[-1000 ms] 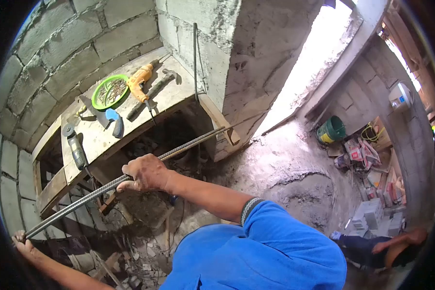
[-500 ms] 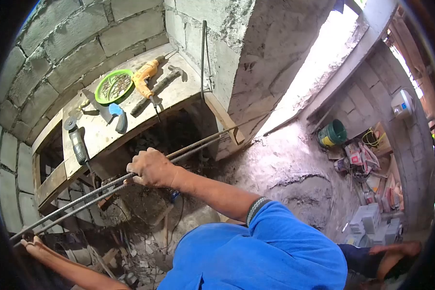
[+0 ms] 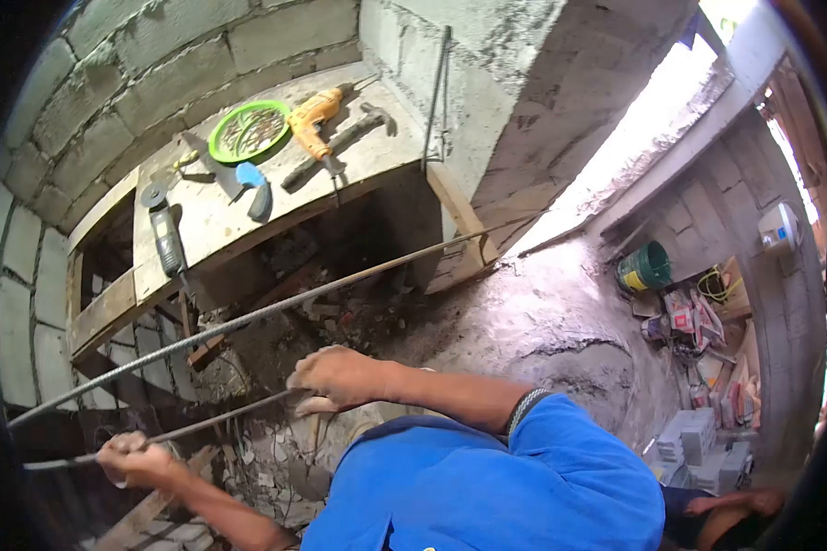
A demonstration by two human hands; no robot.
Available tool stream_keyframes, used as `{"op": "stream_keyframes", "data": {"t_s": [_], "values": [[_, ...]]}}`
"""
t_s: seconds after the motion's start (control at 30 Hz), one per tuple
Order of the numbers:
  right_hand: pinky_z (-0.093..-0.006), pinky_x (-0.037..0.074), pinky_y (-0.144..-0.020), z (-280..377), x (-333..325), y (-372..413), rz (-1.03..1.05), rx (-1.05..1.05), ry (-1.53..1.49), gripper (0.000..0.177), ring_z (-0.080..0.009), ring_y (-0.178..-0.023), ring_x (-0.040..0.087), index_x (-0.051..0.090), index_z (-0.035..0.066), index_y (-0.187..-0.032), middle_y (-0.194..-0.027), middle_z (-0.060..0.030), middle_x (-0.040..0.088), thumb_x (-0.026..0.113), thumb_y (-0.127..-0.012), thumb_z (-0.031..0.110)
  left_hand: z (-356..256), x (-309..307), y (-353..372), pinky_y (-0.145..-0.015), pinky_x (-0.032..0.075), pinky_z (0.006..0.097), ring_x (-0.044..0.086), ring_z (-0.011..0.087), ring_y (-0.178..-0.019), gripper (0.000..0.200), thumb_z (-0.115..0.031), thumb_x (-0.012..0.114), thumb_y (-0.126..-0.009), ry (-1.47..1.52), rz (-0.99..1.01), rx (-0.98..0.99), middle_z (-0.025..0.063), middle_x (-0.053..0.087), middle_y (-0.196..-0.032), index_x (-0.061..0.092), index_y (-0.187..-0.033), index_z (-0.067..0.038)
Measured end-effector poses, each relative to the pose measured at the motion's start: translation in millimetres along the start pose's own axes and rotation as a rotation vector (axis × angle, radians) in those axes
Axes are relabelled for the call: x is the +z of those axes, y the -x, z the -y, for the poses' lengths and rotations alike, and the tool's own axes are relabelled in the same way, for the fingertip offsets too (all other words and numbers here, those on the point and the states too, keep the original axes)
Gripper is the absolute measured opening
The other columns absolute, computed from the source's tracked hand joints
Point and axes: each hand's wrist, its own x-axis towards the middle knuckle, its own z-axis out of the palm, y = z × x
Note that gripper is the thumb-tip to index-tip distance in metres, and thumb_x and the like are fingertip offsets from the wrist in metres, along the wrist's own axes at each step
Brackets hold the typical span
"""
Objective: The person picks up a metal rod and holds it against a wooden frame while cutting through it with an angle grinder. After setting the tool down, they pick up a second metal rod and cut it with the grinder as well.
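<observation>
My left hand (image 3: 138, 461) is wrapped round a thin steel rebar (image 3: 220, 415) near its left end. My right hand (image 3: 342, 378) closes on the same rebar farther right, close to my blue shirt; past that hand the bar is hidden. A second, longer rebar (image 3: 276, 308) runs slantwise beyond my hands, apart from both. Its right part passes over a short wooden board (image 3: 459, 213) by the concrete column.
A wooden bench top (image 3: 219, 216) holds an orange drill (image 3: 312, 122), a hammer (image 3: 340, 145), a green tray (image 3: 248, 131), an angle grinder (image 3: 165, 237) and a blue-handled brush (image 3: 257, 195). Rubble lies below. A green bucket (image 3: 645, 266), blocks (image 3: 694, 439) and another person's arm (image 3: 744, 502) are at right.
The two rebars, close together before, are now apart. Both hands have moved with the nearer bar: the right down toward my body, the left rightward. The view has shifted slightly.
</observation>
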Motion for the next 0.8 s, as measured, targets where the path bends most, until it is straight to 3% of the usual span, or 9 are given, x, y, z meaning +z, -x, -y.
{"op": "stream_keyframes", "data": {"t_s": [0.1,0.23,0.33,0.37,0.43,0.57,0.63,0.73,0.8], "values": [[-0.0476,0.052,-0.078,-38.8,64.3,0.1,0.161,0.084,0.008,0.044,-0.0383,-0.09,0.064,0.065,0.006,-0.107,-0.095,-0.0162,0.065,0.069,-0.088,0.045,41.5,27.6,51.3,-0.052,0.042,0.0247,0.04,0.0094,-0.059,0.034,-0.035,0.05,-0.102,-0.104,-0.048,0.002,-0.0001,0.038,-0.069,0.044,-0.083,-0.007],[-0.0498,0.053,-0.078,-51.1,86.9,-1.7,0.217,0.205,0.064,0.042,-0.0401,-0.093,0.066,0.067,0.007,-0.104,-0.097,-0.0167,0.067,0.069,-0.087,0.045,130.4,17.7,78.7,-0.07,0.054,0.0316,0.056,0.0151,-0.065,0.03,-0.032,0.05,-0.105,-0.22,0.131,-0.051,0.0043,0.055,-0.074,0.048,-0.093,-0.005],[-0.0495,0.053,-0.08,-54.6,76.8,14.6,0.326,0.347,0.092,0.043,-0.0394,-0.095,0.066,0.068,0.008,-0.107,-0.099,-0.0173,0.067,0.067,-0.088,0.047,166.2,11.4,96.9,-0.075,0.054,0.0318,0.062,0.0173,-0.071,0.033,-0.035,0.053,-0.106,-0.244,0.178,-0.176,0.0058,0.061,-0.076,0.051,-0.096,-0.003],[-0.0493,0.053,-0.081,-55.1,72.2,23.8,0.362,0.424,0.11,0.045,-0.0387,-0.097,0.066,0.068,0.008,-0.108,-0.101,-0.0174,0.067,0.067,-0.088,0.048,171.0,12.8,105.5,-0.078,0.054,0.0327,0.063,0.0171,-0.074,0.035,-0.037,0.052,-0.106,-0.149,0.196,-0.102,0.0078,0.064,-0.078,0.051,-0.096,-0.003],[-0.0465,0.052,-0.087,-58.7,60.5,46.3,0.185,0.532,0.103,0.05,-0.0378,-0.103,0.065,0.068,0.006,-0.115,-0.109,-0.0184,0.067,0.066,-0.089,0.048,177.4,0.9,110.3,-0.082,0.05,0.0388,0.063,0.0188,-0.078,0.043,-0.045,0.048,-0.106,-0.337,0.233,-0.148,0.0078,0.065,-0.083,0.052,-0.095,-0.003],[-0.0432,0.05,-0.095,-88.8,25.1,64.9,-0.142,0.788,-0.253,0.065,-0.0365,-0.111,0.064,0.064,0.005,-0.126,-0.12,-0.0212,0.067,0.068,-0.087,0.057,186.4,-29.9,125.3,-0.078,0.054,0.0405,0.065,0.022,-0.076,0.041,-0.038,0.048,-0.107,-0.229,0.096,-0.156,0.01,0.065,-0.08,0.052,-0.087,-0.002],[-0.0418,0.05,-0.096,-113.8,23.0,78.8,-0.18,0.825,-0.277,0.065,-0.0338,-0.113,0.064,0.065,0.006,-0.125,-0.121,-0.0201,0.067,0.069,-0.086,0.058,214.6,-71.8,120.1,-0.075,0.05,0.036,0.064,0.0184,-0.076,0.04,-0.04,0.047,-0.107,-0.38,0.05,-0.227,0.0073,0.064,-0.079,0.051,-0.092,-0.003],[-0.0438,0.051,-0.091,-127.6,24.0,102.4,-0.079,0.839,-0.243,0.057,-0.0341,-0.107,0.066,0.07,0.005,-0.113,-0.114,-0.017,0.07,0.069,-0.087,0.056,214.6,-77.4,124.8,-0.075,0.048,0.0407,0.065,0.0219,-0.075,0.042,-0.04,0.048,-0.104,-0.398,-0.143,-0.268,0.0094,0.062,-0.076,0.051,-0.091,0.0],[-0.0453,0.051,-0.088,-129.9,33.4,120.0,0.017,0.844,-0.27,0.056,-0.0359,-0.102,0.067,0.071,0.005,-0.11,-0.107,-0.0181,0.071,0.068,-0.087,0.056,218.6,-63.6,129.2,-0.075,0.048,0.0412,0.065,0.0229,-0.075,0.043,-0.04,0.048,-0.104,-0.434,-0.115,-0.311,0.0097,0.062,-0.076,0.051,-0.089,0.001]]}}
